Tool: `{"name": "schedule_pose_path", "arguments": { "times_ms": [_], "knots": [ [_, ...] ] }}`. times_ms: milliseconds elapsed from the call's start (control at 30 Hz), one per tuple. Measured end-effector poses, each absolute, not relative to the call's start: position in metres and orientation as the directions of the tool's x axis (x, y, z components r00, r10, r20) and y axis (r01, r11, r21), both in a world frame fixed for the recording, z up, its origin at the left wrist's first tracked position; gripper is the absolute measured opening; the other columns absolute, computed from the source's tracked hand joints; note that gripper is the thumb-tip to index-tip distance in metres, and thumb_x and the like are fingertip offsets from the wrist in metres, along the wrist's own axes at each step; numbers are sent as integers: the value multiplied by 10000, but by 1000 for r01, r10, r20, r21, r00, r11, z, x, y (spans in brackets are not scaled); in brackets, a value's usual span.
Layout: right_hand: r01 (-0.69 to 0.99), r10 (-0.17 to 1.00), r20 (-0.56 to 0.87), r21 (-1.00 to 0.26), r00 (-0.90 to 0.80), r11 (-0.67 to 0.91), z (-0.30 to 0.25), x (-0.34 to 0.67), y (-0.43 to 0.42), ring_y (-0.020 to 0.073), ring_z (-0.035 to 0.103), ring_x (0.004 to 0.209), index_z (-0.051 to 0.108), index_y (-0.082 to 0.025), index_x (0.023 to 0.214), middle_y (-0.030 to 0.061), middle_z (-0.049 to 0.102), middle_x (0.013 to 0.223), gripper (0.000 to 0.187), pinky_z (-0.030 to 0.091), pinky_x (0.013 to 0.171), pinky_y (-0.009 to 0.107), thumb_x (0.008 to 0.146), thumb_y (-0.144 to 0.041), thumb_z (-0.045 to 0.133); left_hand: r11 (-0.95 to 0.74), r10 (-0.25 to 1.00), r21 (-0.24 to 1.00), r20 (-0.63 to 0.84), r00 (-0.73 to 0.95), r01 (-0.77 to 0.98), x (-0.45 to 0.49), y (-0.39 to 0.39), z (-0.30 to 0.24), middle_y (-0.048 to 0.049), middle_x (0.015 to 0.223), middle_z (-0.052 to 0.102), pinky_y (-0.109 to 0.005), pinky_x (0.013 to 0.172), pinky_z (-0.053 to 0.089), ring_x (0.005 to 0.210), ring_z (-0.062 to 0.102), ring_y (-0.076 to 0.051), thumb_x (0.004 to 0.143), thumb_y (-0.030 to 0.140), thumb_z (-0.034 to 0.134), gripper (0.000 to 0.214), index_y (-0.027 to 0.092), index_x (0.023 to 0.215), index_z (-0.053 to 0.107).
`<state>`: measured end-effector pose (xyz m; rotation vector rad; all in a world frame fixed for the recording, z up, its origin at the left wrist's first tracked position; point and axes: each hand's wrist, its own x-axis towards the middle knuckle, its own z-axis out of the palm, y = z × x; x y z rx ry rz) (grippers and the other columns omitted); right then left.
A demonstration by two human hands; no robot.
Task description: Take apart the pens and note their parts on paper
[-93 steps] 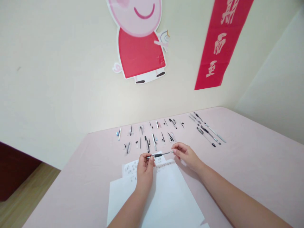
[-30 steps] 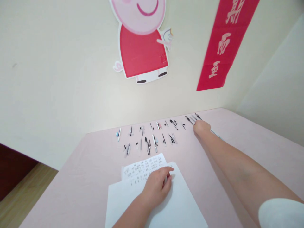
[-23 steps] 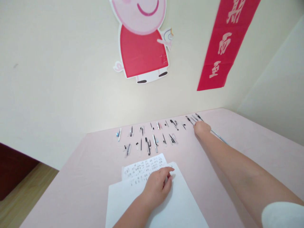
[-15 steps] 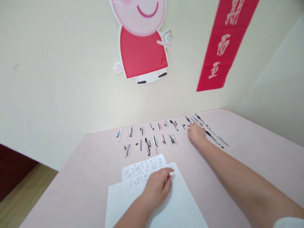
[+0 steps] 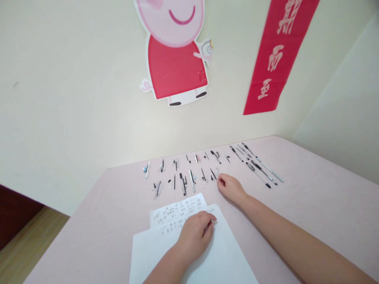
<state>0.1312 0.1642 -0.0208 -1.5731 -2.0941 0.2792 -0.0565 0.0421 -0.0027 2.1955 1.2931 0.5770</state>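
My left hand [image 5: 195,232] rests on a blank white sheet [image 5: 160,256] with its fingers curled. A small dark sliver shows between thumb and fingers, too hidden to name. Under that sheet's far edge lies a handwritten page [image 5: 177,209]. My right hand [image 5: 232,187] is on the table to the right of the papers, fingers bent together in a pinch. Its fingertips are right by a taken-apart pen [image 5: 213,173] with a dark refill and clear parts. Whether they grip a piece of it is hidden.
Two rows of taken-apart pens, among them a white pen [image 5: 147,170] and a black-capped pen [image 5: 182,184], lie along the far side. At the right are several whole pens, one a clear pen [image 5: 258,175]. Behind the table stands a wall with a cartoon pig cutout [image 5: 177,67] and red banner [image 5: 275,59].
My right hand has come back toward me and to the left, away from the whole pens, to the near row of pen parts. My left hand stays on the paper.
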Motion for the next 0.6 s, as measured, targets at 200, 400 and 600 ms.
{"name": "schedule_pose_path", "arguments": {
  "times_ms": [200, 400, 600],
  "knots": [
    [837, 945, 323, -504, -46, 213, -24, 139, 173, 159, 536, 677, 555, -182, 798, 27, 572, 730, 124, 370, 608, 243, 777, -199, 434, -393, 891, 634, 84, 446, 666, -56, 43, -2, -38, 912, 645, -307, 737, 435, 801, 581, -182, 829, 180, 410, 254, 221, 997, 596],
    [872, 921, 377, -414, -96, 260, -20, 133, 181, 215, 533, 960, 542, -162, 1106, 111, 536, 1064, 340, 386, 834, 291, 794, -293, 507, -395, 892, 633, 89, 444, 666, -56, 43, -1, -37, 904, 644, -308, 737, 435, 795, 579, -180, 822, 169, 415, 252, 219, 987, 599],
    [897, 941, 312, -367, -131, 246, -19, 125, 184, 223, 513, 1002, 528, -153, 1160, 119, 532, 1092, 384, 366, 883, 298, 794, -270, 520, -390, 893, 634, 84, 441, 668, -56, 42, 0, -35, 905, 646, -307, 739, 437, 790, 580, -178, 819, 166, 418, 252, 220, 983, 602]
  ]
}}
